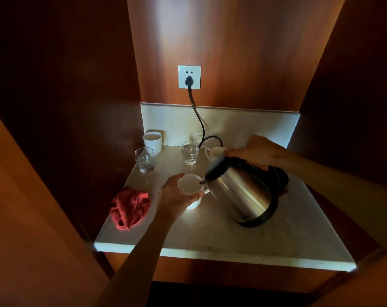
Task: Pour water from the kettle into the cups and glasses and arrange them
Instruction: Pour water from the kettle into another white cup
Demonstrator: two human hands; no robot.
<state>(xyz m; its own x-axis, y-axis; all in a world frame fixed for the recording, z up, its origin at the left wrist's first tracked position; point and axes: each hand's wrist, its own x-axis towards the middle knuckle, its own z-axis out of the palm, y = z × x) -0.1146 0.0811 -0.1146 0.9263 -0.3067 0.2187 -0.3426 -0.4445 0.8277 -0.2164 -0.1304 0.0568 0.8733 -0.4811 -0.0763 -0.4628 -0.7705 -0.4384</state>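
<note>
My right hand grips the handle of a steel kettle with a black lid and base, tilted left so its spout sits over a white cup. My left hand is wrapped around that cup on the marble counter. A glass holding water stands behind it. Another glass stands at the back left, in front of a white handleless cup. A white mug is partly hidden behind my right hand and the kettle.
A crumpled red cloth lies at the counter's left edge. A black cord runs from a wall socket down behind the kettle. Wooden walls close in on both sides of the alcove.
</note>
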